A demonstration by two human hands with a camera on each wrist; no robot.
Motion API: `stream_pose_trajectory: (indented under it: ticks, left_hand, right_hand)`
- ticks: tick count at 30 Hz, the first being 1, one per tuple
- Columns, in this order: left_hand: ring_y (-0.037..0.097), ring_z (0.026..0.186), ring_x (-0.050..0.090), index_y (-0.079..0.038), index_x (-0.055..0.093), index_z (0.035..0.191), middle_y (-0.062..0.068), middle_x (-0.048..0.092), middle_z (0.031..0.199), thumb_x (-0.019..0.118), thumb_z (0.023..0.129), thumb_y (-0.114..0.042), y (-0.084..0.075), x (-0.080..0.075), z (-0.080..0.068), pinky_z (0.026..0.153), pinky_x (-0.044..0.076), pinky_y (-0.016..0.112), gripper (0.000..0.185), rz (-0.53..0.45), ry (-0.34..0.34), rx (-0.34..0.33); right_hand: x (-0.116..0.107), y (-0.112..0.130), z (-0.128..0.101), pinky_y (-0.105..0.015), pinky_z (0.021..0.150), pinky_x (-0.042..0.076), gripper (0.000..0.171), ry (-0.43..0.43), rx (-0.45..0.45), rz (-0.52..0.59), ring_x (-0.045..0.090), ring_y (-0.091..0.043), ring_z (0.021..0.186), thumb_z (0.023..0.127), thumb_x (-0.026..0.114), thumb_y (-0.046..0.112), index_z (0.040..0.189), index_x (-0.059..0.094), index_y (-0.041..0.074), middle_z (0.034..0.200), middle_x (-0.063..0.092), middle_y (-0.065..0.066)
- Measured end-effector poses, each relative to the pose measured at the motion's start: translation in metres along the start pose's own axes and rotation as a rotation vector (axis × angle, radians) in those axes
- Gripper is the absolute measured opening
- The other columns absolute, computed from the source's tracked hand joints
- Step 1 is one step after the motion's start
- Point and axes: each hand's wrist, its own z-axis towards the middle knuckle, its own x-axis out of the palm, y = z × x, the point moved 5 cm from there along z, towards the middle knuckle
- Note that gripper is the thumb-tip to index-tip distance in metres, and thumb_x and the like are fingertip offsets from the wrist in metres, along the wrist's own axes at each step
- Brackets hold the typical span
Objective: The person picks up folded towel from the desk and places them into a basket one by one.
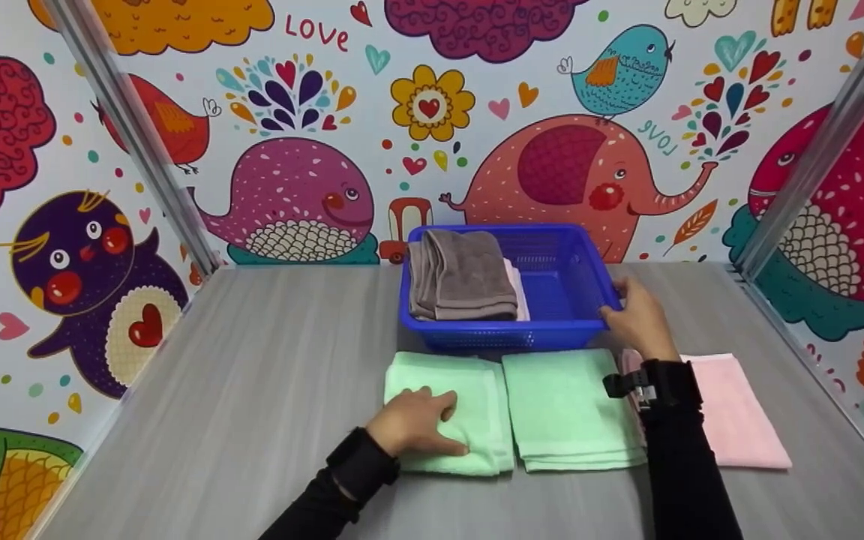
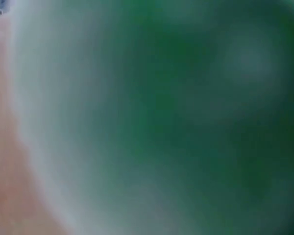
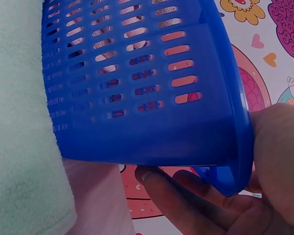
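A blue slotted plastic basket point(image 1: 552, 335) stands at the back of the table. My right hand point(image 1: 642, 319) grips its right end; in the right wrist view, the thumb side lies at the rim of the basket wall point(image 3: 137, 139) and the fingers curl below it. Folded grey-brown towels point(image 1: 477, 274) fill the left part of the basket, over a pink cloth point(image 1: 520, 289). On the left folded green towel point(image 1: 462, 375) rests my left hand point(image 1: 417, 424), fingers loosely bent and thumb spread apart. The left wrist view is mostly a green blur.
Right of it lies another folded green towel point(image 1: 567, 405). A folded pink towel point(image 1: 739, 412) is farther right, partly behind my right forearm. Patterned panels point(image 1: 432, 172) with metal corner posts point(image 1: 822, 142) enclose the grey wood-look table point(image 1: 252, 390).
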Motion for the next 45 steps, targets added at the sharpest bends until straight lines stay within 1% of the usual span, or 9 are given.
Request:
stream_pose_trajectory:
  ticks: [5, 9, 14, 18, 21, 24, 29, 35, 45]
  left_hand:
    - [0.014, 0.073, 0.032, -0.013, 0.050, 0.096, -0.002, 0.037, 0.080, 0.078, 0.086, -0.052, -0.005, 0.002, 0.002, 0.071, 0.026, 0.031, 0.049, 0.003, 0.002, 0.014]
    - [0.014, 0.074, 0.039, -0.015, 0.055, 0.100, -0.002, 0.045, 0.085, 0.073, 0.091, -0.050, 0.001, -0.001, 0.003, 0.070, 0.032, 0.030, 0.041, -0.045, 0.042, 0.034]
    - [0.011, 0.081, 0.048, -0.018, 0.067, 0.112, -0.001, 0.056, 0.095, 0.062, 0.102, -0.026, 0.017, -0.008, 0.006, 0.073, 0.041, 0.029, 0.014, -0.163, 0.119, 0.141]
    - [0.008, 0.084, 0.051, -0.018, 0.071, 0.122, 0.004, 0.061, 0.100, 0.065, 0.098, -0.006, 0.030, -0.008, 0.002, 0.077, 0.045, 0.026, 0.028, -0.239, 0.141, 0.237]
    - [0.011, 0.085, 0.053, -0.016, 0.071, 0.121, 0.009, 0.060, 0.103, 0.074, 0.090, -0.001, 0.034, -0.008, -0.002, 0.077, 0.047, 0.026, 0.034, -0.256, 0.086, 0.242]
    - [0.019, 0.087, 0.051, -0.011, 0.067, 0.114, 0.010, 0.052, 0.105, 0.085, 0.082, -0.004, 0.033, -0.012, -0.006, 0.077, 0.047, 0.032, 0.037, -0.243, -0.037, 0.169]
    - [0.030, 0.085, 0.046, -0.007, 0.056, 0.110, 0.013, 0.041, 0.109, 0.097, 0.070, -0.023, 0.039, -0.018, -0.013, 0.074, 0.043, 0.043, 0.060, -0.222, -0.191, -0.041]
    - [0.032, 0.082, 0.055, -0.011, 0.051, 0.119, 0.021, 0.055, 0.111, 0.097, 0.070, -0.035, 0.050, -0.016, -0.014, 0.071, 0.048, 0.045, 0.071, -0.211, -0.114, -0.173]
    - [0.025, 0.079, 0.052, -0.011, 0.043, 0.126, 0.010, 0.059, 0.089, 0.093, 0.077, -0.024, 0.050, -0.010, -0.004, 0.070, 0.045, 0.040, 0.070, -0.290, -0.006, -0.075]
  right_hand:
    - [-0.001, 0.008, -0.006, -0.068, 0.106, 0.044, 0.054, -0.036, 0.022, -0.085, 0.056, -0.052, 0.125, 0.101, 0.058, 0.013, 0.149, 0.043, -0.007, 0.143, 0.052, -0.035]
    - [-0.002, 0.031, -0.012, -0.071, 0.104, 0.042, 0.060, -0.165, -0.025, -0.177, 0.052, -0.053, 0.128, 0.099, 0.063, 0.019, 0.153, 0.044, 0.002, 0.145, 0.049, -0.031]
    - [0.012, 0.072, -0.027, -0.065, 0.099, 0.046, 0.063, -0.294, -0.151, -0.179, 0.052, -0.047, 0.125, 0.097, 0.070, 0.024, 0.153, 0.047, 0.009, 0.142, 0.050, -0.024]
    - [0.041, 0.106, -0.047, -0.056, 0.085, 0.053, 0.048, -0.341, -0.310, -0.157, 0.062, -0.040, 0.107, 0.092, 0.076, 0.023, 0.136, 0.062, 0.008, 0.121, 0.062, -0.019]
    - [0.072, 0.123, -0.064, -0.048, 0.074, 0.056, 0.033, -0.235, -0.401, -0.168, 0.066, -0.032, 0.089, 0.089, 0.079, 0.022, 0.117, 0.070, 0.007, 0.102, 0.067, -0.013]
    - [0.102, 0.125, -0.078, -0.047, 0.073, 0.058, 0.038, 0.000, -0.420, -0.224, 0.069, -0.031, 0.087, 0.088, 0.081, 0.028, 0.117, 0.072, 0.005, 0.104, 0.070, -0.013]
    - [0.126, 0.105, -0.086, -0.059, 0.099, 0.051, 0.080, 0.315, -0.291, -0.297, 0.059, -0.048, 0.126, 0.081, 0.087, 0.043, 0.145, 0.058, 0.003, 0.141, 0.057, -0.032]
    - [0.138, 0.090, -0.083, -0.065, 0.113, 0.038, 0.108, 0.454, -0.212, -0.273, 0.038, -0.051, 0.146, 0.072, 0.094, 0.044, 0.160, 0.040, 0.012, 0.157, 0.040, -0.034]
    - [0.153, 0.097, -0.087, -0.057, 0.109, 0.046, 0.101, 0.517, -0.300, -0.153, 0.052, -0.042, 0.138, 0.075, 0.094, 0.025, 0.159, 0.040, 0.009, 0.155, 0.050, -0.019]
